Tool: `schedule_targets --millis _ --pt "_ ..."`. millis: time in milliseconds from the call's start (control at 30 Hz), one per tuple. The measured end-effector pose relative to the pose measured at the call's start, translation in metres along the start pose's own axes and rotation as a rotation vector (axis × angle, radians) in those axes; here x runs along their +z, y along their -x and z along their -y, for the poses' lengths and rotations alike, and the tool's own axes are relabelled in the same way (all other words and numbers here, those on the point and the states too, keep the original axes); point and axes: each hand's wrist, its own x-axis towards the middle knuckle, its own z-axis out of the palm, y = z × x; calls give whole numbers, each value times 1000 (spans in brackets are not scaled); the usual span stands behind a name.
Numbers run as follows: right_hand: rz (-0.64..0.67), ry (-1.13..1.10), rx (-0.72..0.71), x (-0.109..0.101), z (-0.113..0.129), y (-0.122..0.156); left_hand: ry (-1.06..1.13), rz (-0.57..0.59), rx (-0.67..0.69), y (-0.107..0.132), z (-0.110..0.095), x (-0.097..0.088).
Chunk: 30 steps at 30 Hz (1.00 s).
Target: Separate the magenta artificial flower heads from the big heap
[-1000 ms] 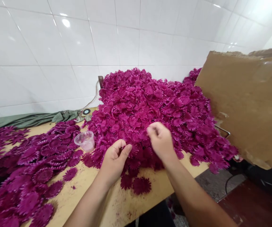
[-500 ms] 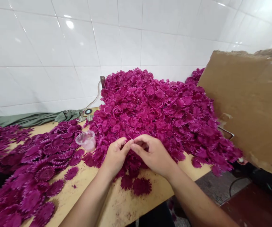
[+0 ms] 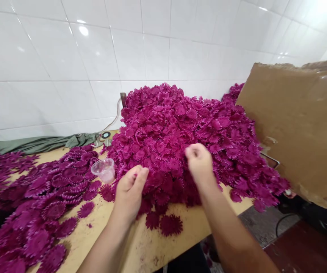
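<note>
A large heap of magenta fabric flower pieces [image 3: 163, 125] with toothed edges rises in front of me. My left hand [image 3: 129, 189] is closed over the heap's near left side, thumb pressed against the fingers. A speck of magenta shows at its finger gap, but what it holds, if anything, is hidden. Farther right and higher, my right hand [image 3: 199, 163] is closed in a pinch in front of the heap, somewhat blurred. Anything in its fingertips is too small to make out. Two darker flower pieces [image 3: 171, 225] lie on the tabletop [image 3: 140, 246] between my forearms.
Left of the heap stands a clear plastic cup [image 3: 103, 170]. More flower pieces [image 3: 38, 212] spread along the table's left side. A green cloth [image 3: 44, 144] lies by the tiled wall [image 3: 52, 57]. On the right leans a cardboard sheet [image 3: 299, 129].
My hands were together at the fingertips and are now apart. The right hand has moved up and to the right over the heap; the left has shifted slightly left.
</note>
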Motion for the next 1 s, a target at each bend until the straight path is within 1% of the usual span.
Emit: schedule_targets --millis 33,67,133,200,267,333,400,467,500,533,633,667,700,800,833,867,967,1000 --pt "-65 -18 70 -7 -3 -8 -22 -21 5 -1 -1 -6" --pt "-59 -54 104 -12 -4 -13 -64 -27 -4 -2 -2 -10" --pt "100 -152 168 -17 -3 -12 -200 -4 -34 -9 0 -16" --pt "295 -253 250 -14 3 -2 -360 14 -10 -19 5 -15" --pt "461 -334 356 -7 8 11 -495 -8 85 -26 12 -12" --pt "568 -377 421 -1 9 21 -595 -20 185 -29 16 -11" --pt "582 -383 402 3 5 24 -672 34 232 -28 16 -13" --pt "532 -373 356 4 1 25 -744 122 225 -24 13 -16" --pt "509 -373 347 4 -1 25 -784 147 218 -22 12 -17" --pt "499 -379 355 4 -2 25 -828 146 219 -21 11 -17" --pt "509 -421 430 4 0 27 -945 51 272 -20 9 -16" --pt "521 -434 454 4 1 27 -962 43 290 -20 8 -15" --pt "537 -446 473 4 2 28 -967 69 300 -20 7 -14" --pt "570 -458 484 4 1 29 -951 215 293 -20 3 -14" --pt "572 -453 476 4 0 29 -951 226 294 -20 3 -14" --pt "566 -443 465 5 -2 29 -959 203 299 -19 4 -14" --pt "552 -378 452 5 -5 29 -1001 53 306 -19 9 -14" --pt "552 -347 447 5 -6 30 -1010 23 297 -19 10 -14"
